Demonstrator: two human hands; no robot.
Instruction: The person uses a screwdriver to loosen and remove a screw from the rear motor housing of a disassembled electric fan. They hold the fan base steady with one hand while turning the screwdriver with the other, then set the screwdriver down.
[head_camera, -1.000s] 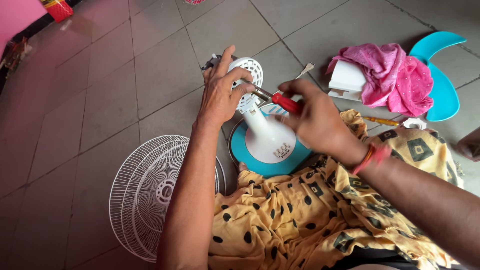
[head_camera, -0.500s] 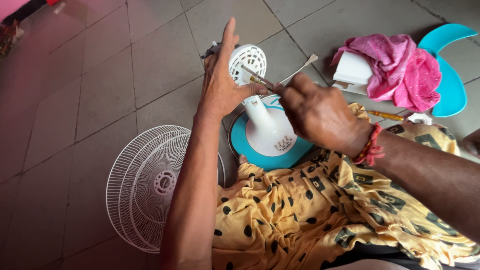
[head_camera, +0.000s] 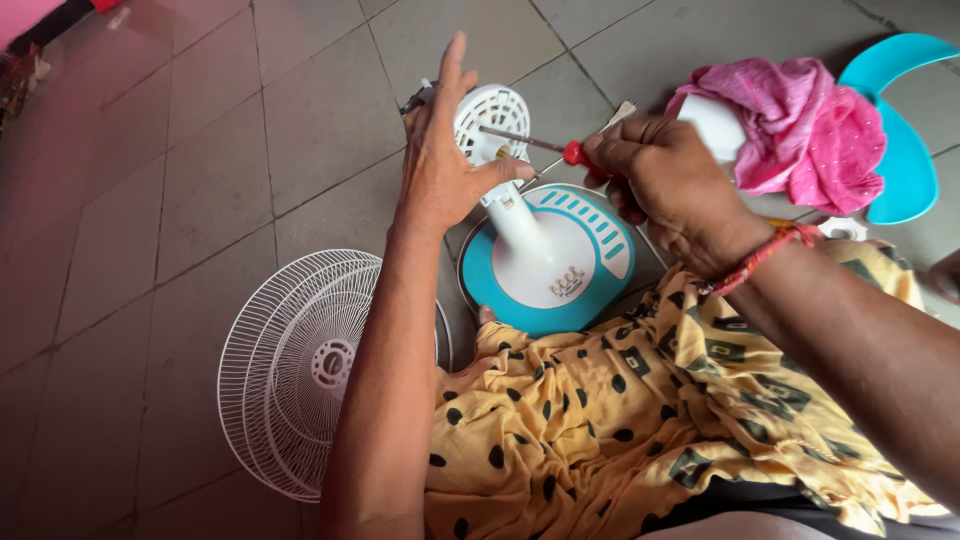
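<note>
1. The right hand is closed tight around the red handle of a slim metal-shafted screwdriver, only a stub of the handle showing past the fingers; the shaft points left, its tip at the back of the white slotted plastic motor housing

2. The left hand clasps that housing from the left, the thumb hooked across its lower front, palm against its side, and the fingers stretched out straight rather than curled

3. The housing sits between the two hands, atop a white neck that rises from a round teal-and-white fan base lying on the grey tiled floor, just in front of the person's lap

4. A yellow cloth with black dots and squares covers the lap, its edge touching the base

5. A white wire fan guard lies flat on the tiles beside the left forearm

6. Behind the right hand, a crumpled pink cloth is heaped over a white part, with a teal plastic fan blade just beyond it

7. A red thread band circles the right wrist
</note>
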